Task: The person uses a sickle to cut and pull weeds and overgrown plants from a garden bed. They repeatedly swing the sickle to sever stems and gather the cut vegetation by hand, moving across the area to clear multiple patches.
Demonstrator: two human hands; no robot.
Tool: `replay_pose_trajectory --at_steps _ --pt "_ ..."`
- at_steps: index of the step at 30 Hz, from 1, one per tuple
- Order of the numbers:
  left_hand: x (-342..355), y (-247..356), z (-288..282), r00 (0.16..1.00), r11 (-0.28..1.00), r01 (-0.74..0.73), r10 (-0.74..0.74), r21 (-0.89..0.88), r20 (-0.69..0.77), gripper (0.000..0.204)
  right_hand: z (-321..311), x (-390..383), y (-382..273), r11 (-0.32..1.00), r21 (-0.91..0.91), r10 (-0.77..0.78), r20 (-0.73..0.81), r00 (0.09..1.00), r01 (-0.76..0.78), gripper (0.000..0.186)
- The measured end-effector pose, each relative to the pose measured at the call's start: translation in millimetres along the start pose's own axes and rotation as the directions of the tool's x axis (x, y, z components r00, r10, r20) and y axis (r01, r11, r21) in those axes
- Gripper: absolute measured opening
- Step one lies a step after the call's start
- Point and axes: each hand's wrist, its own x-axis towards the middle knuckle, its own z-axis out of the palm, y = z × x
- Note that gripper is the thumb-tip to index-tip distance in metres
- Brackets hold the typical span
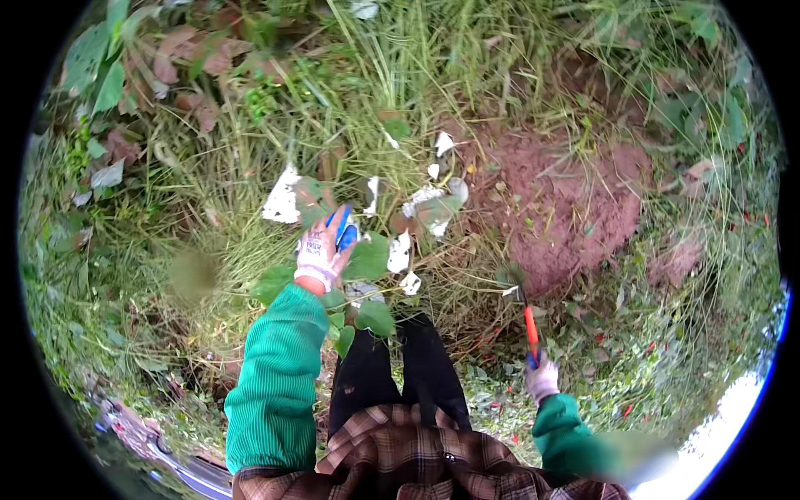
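Observation:
My left hand [323,247], in a pale glove with blue on the fingers, reaches into a leafy plant [367,257] left of my legs. Its fingers curl round among the leaves, seemingly on a stem, which the hand hides. Broad green leaves spread on both sides of the glove, and several bright white leaf-like patches [399,252] lie beside it. My right hand [542,377], gloved too, is lower and to the right, closed round the orange handle of what looks like a sickle [532,327]. The tool's thin dark blade points away from me toward bare soil; its tip is hard to make out.
Reddish bare soil [567,200] lies ahead on the right, bordered by long grass [400,75]. Large leaves [96,71] stand at the far left. Small red things [629,410] dot the ground at the right. A dark-trousered pair of legs [362,375], mine, stands between my hands.

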Motion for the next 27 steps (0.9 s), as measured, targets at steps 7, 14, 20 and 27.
replay_pose_trajectory --at_steps 7,14,20,27 --pt "-19 28 66 0.972 0.995 -0.091 0.082 0.031 0.219 0.059 -46 157 -201 0.784 0.258 -0.509 -0.255 0.822 0.565 0.052" --pt "-39 0 55 0.965 0.999 0.020 -0.009 -0.040 0.261 0.051 96 74 -126 0.895 0.446 -0.057 0.182 0.982 -0.031 0.053" --pt "-15 22 40 0.964 0.992 -0.018 -0.017 0.128 0.264 0.049 69 115 -108 0.843 0.508 -0.134 -0.118 0.984 0.176 0.044" --pt "4 102 -15 0.817 0.740 -0.465 0.148 0.486 0.557 0.055 -34 86 -173 -0.008 0.980 0.076 0.197 0.977 -0.197 0.039"
